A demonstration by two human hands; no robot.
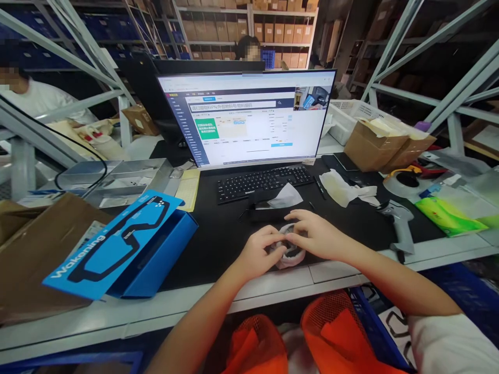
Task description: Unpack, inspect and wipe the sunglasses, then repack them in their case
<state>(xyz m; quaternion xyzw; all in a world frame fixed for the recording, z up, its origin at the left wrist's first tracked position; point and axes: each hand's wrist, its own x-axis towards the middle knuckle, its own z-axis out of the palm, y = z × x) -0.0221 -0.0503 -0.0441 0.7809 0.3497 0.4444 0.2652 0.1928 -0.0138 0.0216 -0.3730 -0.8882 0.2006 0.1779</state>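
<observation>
A pale, rounded bundle (pixel 292 258) with a dark part in its middle rests on the black mat near the table's front edge. What kind of thing it is, I cannot make out. My left hand (pixel 260 250) grips its left side, thumb and fingers bent over the top. From the right, my right hand (pixel 312 235) closes on it too, with its fingertips close to those of the left. Both hands partly hide the bundle. Just beyond them lie a crumpled white paper (pixel 286 197) and a black keyboard (pixel 263 184).
A lit monitor (pixel 249 124) stands behind the keyboard. To the left, an opened blue box (pixel 156 254) marked "Wakening" leans by a brown carton (pixel 31 259). A grey scanner (pixel 401 226), a tape roll (pixel 401 182) and a green packet (pixel 448 214) lie to the right.
</observation>
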